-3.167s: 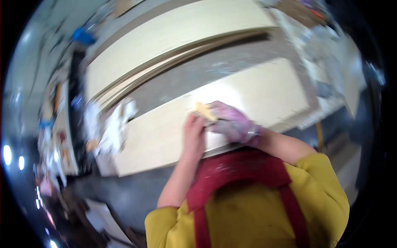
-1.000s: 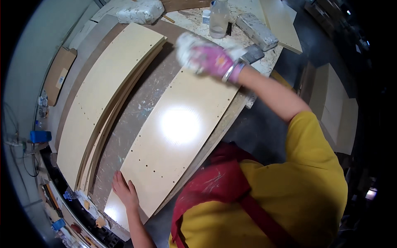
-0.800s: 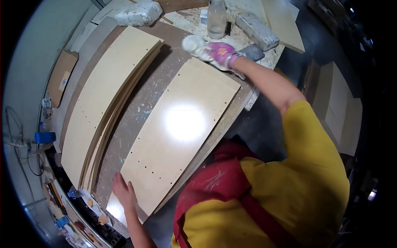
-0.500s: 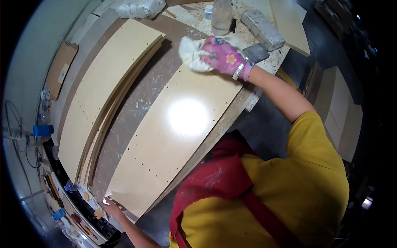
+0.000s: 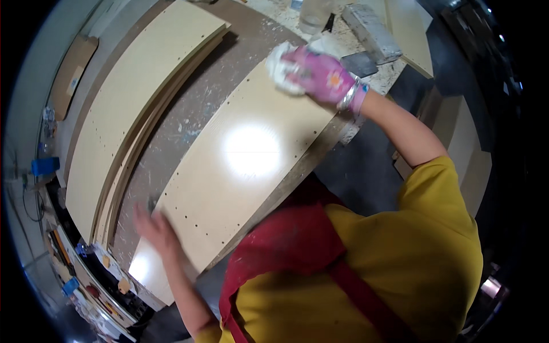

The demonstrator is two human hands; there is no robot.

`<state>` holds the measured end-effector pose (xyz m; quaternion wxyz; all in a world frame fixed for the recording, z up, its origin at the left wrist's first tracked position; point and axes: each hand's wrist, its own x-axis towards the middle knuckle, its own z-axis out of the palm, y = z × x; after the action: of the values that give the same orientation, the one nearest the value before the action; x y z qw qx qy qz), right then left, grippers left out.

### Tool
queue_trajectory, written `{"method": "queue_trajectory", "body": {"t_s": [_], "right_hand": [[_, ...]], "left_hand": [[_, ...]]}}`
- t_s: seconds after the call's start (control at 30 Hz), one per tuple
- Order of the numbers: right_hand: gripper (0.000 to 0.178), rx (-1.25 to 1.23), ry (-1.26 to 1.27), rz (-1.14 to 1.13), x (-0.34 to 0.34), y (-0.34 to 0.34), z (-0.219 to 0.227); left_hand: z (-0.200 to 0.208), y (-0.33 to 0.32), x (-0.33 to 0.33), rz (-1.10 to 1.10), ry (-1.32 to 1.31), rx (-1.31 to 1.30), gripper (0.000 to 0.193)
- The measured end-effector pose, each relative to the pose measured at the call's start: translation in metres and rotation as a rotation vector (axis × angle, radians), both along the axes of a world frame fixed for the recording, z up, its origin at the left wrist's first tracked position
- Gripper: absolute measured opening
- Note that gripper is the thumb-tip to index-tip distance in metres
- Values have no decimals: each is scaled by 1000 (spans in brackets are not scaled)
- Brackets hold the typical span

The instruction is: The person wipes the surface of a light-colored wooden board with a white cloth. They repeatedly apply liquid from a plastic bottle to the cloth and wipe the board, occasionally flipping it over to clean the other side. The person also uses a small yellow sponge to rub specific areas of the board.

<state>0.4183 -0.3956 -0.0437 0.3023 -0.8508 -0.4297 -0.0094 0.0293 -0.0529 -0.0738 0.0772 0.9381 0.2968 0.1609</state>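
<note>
A long, slightly curved pale wooden panel with small dark holes lies flat before me, a bright glare at its middle. At its far right end, my right hand, in a pink flowered glove with a silvery band at the wrist, is closed around a bunched white cloth pressed on the panel. My bare left hand is over the panel's near left end, blurred by motion, with its fingers apart and nothing visible in them.
A stack of similar curved panels lies to the left on the brown worktable. Beyond my right hand are a clear bottle, a whitish block and a dark grey flat pad. Cardboard pieces stand at the right.
My left hand has left the panel's near end corner and moved up over the panel. My right hand with the cloth has shifted slightly right, and the view has moved a little.
</note>
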Motion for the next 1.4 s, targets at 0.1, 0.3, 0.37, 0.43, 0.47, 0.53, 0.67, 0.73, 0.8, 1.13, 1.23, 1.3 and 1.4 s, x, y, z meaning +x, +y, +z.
{"method": "queue_trajectory", "body": {"t_s": [0.1, 0.3, 0.37, 0.43, 0.47, 0.53, 0.67, 0.73, 0.8, 1.13, 1.23, 1.3, 1.4], "right_hand": [[24, -362, -41, 186, -23, 17, 1], [18, -348, -203, 10, -14, 34, -22], [18, -291, -222, 13, -14, 37, -30], [19, -287, -176, 12, -11, 39, -35], [19, -285, -154, 9, -5, 38, -35], [20, -164, -227, -14, 11, 29, -31], [51, -83, 269, -254, 54, -23, -10], [63, 132, 572, -449, 55, -60, -3], [61, 596, 1043, -309, 38, -90, 0], [52, 344, 597, -218, -43, -165, -13], [55, 19, -148, 14, -33, -221, -35], [58, -177, -299, -23, -33, -249, -63], [58, 401, 629, -290, -32, -269, -111]], "left_hand": [[-10, -34, 92, -238, 106, 66, 53], [-11, -53, 125, -286, 181, -119, 47], [-9, -53, 123, -274, 176, -132, 47], [-8, -53, 123, -306, 164, -159, 46], [-9, -54, 124, -279, 206, -148, 46], [-11, -55, 125, -308, 141, -111, 44], [-8, -52, 122, -277, 161, -185, 44], [-1, -59, 124, -328, 92, -84, 41], [12, -75, 137, -431, -18, -75, 38], [20, -258, 260, -595, -212, -1562, 33], [37, -261, 256, -508, -269, -1812, 29], [50, -272, 249, -444, -299, -2145, 31], [57, -281, 266, -409, -465, -2490, 33]]}}
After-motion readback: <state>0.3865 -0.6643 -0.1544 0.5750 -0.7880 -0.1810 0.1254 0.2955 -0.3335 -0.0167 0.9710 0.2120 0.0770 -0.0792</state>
